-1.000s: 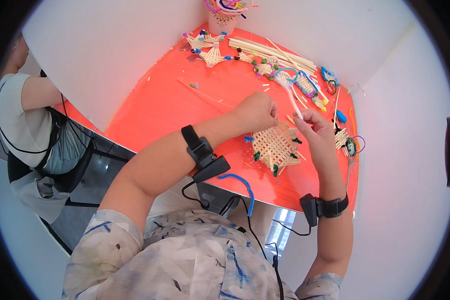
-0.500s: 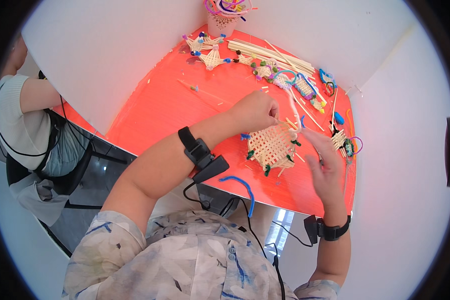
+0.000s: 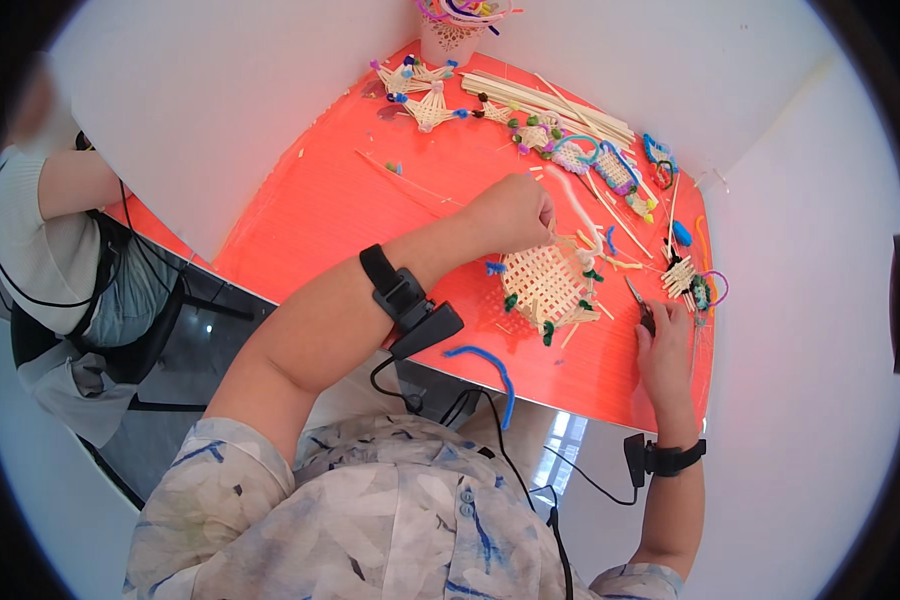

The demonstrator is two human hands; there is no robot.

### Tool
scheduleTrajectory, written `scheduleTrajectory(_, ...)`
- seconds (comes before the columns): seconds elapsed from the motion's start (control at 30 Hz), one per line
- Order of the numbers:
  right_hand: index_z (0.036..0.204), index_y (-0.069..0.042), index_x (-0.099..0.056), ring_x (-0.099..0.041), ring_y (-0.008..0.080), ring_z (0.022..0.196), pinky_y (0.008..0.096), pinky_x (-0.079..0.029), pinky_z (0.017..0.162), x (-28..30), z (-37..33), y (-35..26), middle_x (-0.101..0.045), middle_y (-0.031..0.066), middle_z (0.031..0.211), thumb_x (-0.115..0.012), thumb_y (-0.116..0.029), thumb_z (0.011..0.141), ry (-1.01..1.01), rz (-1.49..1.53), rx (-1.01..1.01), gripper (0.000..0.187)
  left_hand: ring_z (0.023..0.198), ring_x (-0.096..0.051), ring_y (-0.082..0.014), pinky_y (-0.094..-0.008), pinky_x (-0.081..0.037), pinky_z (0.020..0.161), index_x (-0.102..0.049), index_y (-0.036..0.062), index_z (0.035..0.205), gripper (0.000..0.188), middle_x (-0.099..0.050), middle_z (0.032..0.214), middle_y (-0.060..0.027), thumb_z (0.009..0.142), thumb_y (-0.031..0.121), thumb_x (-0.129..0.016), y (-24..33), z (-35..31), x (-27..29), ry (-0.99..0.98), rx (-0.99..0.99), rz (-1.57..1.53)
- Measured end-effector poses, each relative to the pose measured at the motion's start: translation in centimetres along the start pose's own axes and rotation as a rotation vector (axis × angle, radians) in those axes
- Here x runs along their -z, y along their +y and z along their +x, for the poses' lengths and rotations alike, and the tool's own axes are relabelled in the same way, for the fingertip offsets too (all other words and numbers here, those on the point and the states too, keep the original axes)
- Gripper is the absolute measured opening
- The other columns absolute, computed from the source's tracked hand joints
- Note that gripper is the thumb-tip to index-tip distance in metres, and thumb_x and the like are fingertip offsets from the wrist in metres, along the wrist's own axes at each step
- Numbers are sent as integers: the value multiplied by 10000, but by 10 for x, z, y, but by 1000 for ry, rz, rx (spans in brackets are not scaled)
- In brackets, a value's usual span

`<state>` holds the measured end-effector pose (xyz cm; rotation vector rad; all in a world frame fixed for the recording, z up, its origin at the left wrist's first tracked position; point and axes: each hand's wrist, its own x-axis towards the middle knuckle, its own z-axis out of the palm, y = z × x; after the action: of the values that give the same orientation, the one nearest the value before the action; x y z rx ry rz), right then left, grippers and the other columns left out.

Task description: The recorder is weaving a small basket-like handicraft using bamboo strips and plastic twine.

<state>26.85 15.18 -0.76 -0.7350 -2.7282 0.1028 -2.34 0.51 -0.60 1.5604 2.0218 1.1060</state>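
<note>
My left hand (image 3: 515, 213) is closed in a pinch at the far left edge of a round woven piece (image 3: 547, 284) made of pale flat strips. Dark green and blue fuzzy ties sit round its rim. What lies between these fingertips is hidden. A white pipe cleaner (image 3: 578, 205) runs from the piece's far right edge across the table. To the right, my right hand (image 3: 666, 345) rests low over the table, its fingers round the dark handle of small scissors (image 3: 638, 298) whose silver tip points away from me.
Pale wooden strips (image 3: 545, 105) lie at the back beside woven stars (image 3: 431, 108) and other small woven pieces. A pink cup (image 3: 448, 42) holds pipe cleaners. A blue pipe cleaner (image 3: 492, 369) crosses the near edge. White partitions stand around the red table (image 3: 320, 215); another person (image 3: 55, 220) sits left.
My right hand has come away from the woven piece, moved nearer to me and closed round the scissors. The white pipe cleaner's end now lies lower. My left hand has barely shifted.
</note>
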Motion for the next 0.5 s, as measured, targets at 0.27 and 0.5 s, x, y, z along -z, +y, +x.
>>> scheduleTrajectory(0.27,1227,-29,-564,-552,333,987,408,-465,862,11,0,13,-536,166,1016,-635,16,858,-55,80,-83,378,629,-657,-185,-334,-507,596,-717,25,768,149,-683,690,-106,741,169,-745,-1,1,0,6,15,31)
scheduleTrajectory(0.5,1250,-24,-569,-562,327,981,390,-481,875,29,6,26,-525,172,1069,-617,107,802,-263,65,63,469,684,-678,-231,-371,-524,644,-724,43,738,138,-696,726,-131,710,172,-767,-2,2,-1,-10,72,-36)
